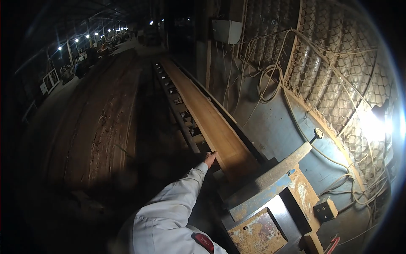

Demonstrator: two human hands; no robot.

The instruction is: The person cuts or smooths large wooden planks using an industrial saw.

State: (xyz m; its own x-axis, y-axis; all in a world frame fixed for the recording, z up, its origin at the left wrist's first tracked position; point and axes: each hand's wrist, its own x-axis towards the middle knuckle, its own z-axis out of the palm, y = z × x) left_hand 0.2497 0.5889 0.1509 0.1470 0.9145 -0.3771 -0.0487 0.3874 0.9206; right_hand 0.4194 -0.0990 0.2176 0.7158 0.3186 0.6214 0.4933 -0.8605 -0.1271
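Note:
A long wooden board (pixel 207 114) lies lengthwise on a roller conveyor (pixel 184 127), its near end beside a machine. My left hand (pixel 210 158), in a light sleeve, is at the board's left edge near that end, with its fingers closed on the edge; the finger detail is small. To the right of the hand stands the machine (pixel 270 182), with a worn metal guard and a dusty yellowish housing. My right hand is out of view.
Large dark timber (pixel 97 122) lies to the left. On the right are a bluish panel (pixel 270 122), wire mesh (pixel 334 72), coiled cable (pixel 270 84), a bright lamp (pixel 378 122) and a grey box (pixel 227 31). A knobbed lever (pixel 317 134) rises by the machine.

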